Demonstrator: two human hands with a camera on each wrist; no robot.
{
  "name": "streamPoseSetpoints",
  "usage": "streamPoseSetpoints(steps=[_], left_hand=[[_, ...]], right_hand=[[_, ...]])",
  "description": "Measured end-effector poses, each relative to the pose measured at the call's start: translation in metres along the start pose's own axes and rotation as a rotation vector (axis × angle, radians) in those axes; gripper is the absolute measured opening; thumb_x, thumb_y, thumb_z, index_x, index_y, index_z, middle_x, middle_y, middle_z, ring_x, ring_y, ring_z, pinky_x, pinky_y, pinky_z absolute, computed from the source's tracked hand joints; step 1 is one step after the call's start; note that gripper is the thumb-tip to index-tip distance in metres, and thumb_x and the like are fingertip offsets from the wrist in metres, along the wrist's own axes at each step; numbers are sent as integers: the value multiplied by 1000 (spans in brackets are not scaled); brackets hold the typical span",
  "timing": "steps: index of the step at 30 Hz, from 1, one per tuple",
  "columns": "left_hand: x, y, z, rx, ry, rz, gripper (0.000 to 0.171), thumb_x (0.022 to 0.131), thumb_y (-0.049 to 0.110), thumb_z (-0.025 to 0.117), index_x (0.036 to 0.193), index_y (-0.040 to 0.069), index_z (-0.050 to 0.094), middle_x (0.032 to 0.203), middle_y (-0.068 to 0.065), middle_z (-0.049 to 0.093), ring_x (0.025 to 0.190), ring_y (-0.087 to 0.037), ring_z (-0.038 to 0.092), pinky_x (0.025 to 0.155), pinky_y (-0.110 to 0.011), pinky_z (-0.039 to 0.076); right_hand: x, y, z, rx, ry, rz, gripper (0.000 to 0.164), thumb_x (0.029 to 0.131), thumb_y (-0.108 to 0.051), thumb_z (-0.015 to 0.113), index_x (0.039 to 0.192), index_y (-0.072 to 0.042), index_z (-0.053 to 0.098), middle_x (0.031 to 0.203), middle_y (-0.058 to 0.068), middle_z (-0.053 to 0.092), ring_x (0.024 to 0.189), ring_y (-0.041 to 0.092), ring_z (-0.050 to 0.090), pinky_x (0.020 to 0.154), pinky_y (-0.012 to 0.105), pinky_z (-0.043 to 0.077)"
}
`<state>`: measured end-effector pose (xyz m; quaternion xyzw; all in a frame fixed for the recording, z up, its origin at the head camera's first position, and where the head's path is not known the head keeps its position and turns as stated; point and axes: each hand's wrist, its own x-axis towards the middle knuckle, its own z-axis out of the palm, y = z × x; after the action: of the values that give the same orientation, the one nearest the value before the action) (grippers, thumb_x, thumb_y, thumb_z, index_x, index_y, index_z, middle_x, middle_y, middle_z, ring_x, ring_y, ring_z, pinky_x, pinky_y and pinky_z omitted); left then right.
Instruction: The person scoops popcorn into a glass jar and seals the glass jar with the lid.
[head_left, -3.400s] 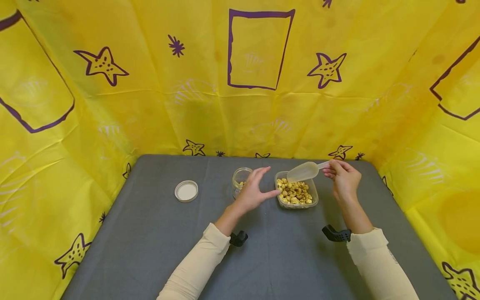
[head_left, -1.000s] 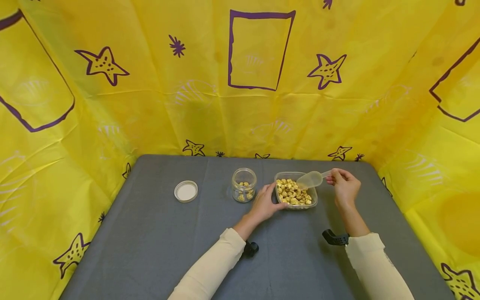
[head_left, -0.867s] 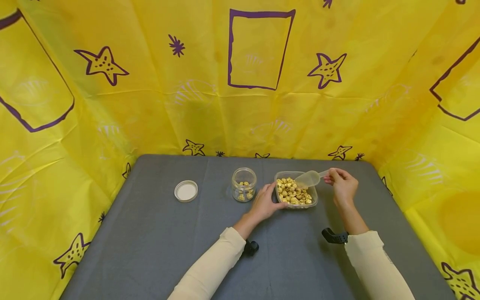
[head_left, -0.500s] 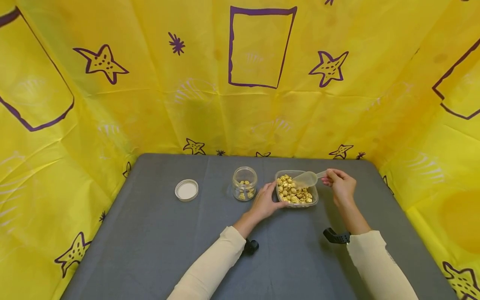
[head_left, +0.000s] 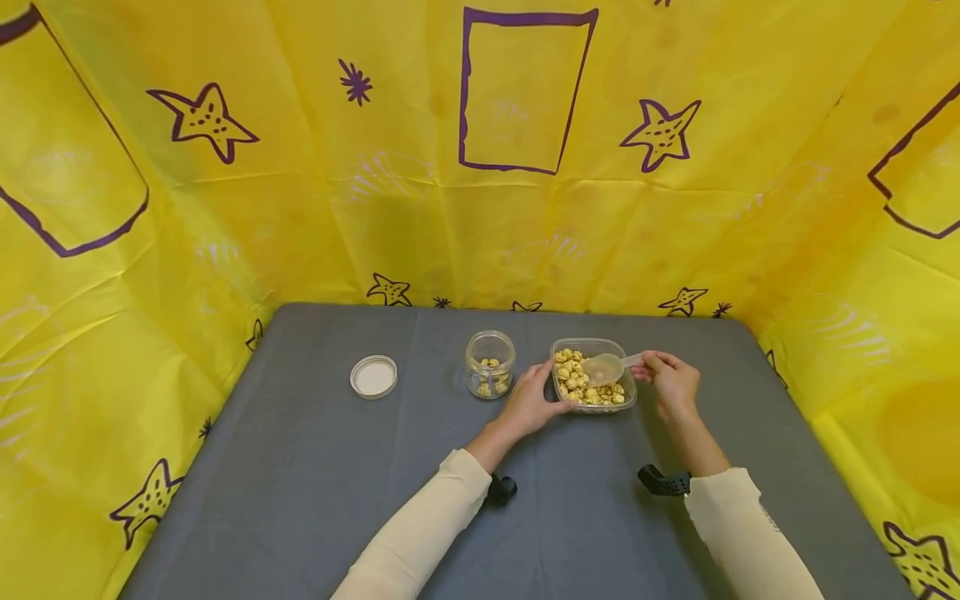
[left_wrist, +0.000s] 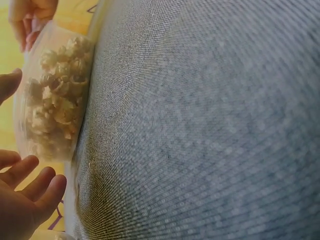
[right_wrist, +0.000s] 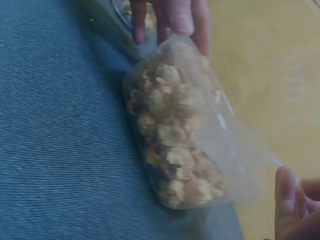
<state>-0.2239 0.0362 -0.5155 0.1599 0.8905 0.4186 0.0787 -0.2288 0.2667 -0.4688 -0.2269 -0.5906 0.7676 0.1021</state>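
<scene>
A clear plastic container (head_left: 600,408) of caramel-coloured popcorn (head_left: 572,379) stands right of the table's middle. My left hand (head_left: 528,407) holds its left side, with the thumb at the near rim and the fingers along the left wall. In the right wrist view, that thumb sits at the container's corner. My right hand (head_left: 673,387) pinches the handle of a translucent scoop (head_left: 602,369). The scoop's bowl is down among the popcorn, part of its edge hidden by the pieces.
Left of the container stands an open clear jar (head_left: 472,371) with some popcorn in its bottom. A round lid (head_left: 373,377) lies further left with its white inside up. Yellow patterned cloth (head_left: 510,225) walls in the grey table (head_left: 300,467).
My left hand has come from beside the jar to the container. The scoop, first raised over the container, has gone down and leftward into the popcorn with my right hand.
</scene>
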Motion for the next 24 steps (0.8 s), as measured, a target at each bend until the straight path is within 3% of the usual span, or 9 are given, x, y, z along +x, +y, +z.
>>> streamPoseSetpoints(steps=[4, 11, 19, 24], left_hand=[[0, 0, 0, 3, 1, 2, 88, 85, 47, 72, 154, 15, 29, 151, -11, 41, 138, -31, 41, 109, -48, 39], [1, 0, 0, 13, 2, 10, 88, 85, 48, 72, 154, 13, 30, 151, -11, 41, 137, -31, 42, 109, -48, 40], [2, 0, 1, 17, -5, 13, 88, 85, 48, 71, 154, 13, 30, 151, -11, 41, 138, -31, 41, 109, -48, 40], [2, 1, 0, 14, -2, 8, 88, 85, 49, 72, 154, 15, 30, 151, -10, 41, 138, -30, 41, 109, -48, 40]], right_hand=[[1, 4, -2, 37, -4, 64, 17, 96, 1, 55, 81, -3, 64, 62, 3, 67, 53, 10, 67, 53, 20, 55], [3, 1, -5, 100, 60, 37, 19, 95, 1, 56, 79, -3, 64, 61, 4, 67, 51, 11, 66, 52, 20, 54], [1, 2, -7, 56, -50, 113, 14, 97, 2, 51, 87, 0, 61, 63, 3, 68, 55, 10, 68, 56, 20, 56], [-1, 1, -6, 57, -68, 154, 21, 97, 3, 51, 81, -2, 63, 63, 4, 68, 56, 10, 68, 57, 20, 56]])
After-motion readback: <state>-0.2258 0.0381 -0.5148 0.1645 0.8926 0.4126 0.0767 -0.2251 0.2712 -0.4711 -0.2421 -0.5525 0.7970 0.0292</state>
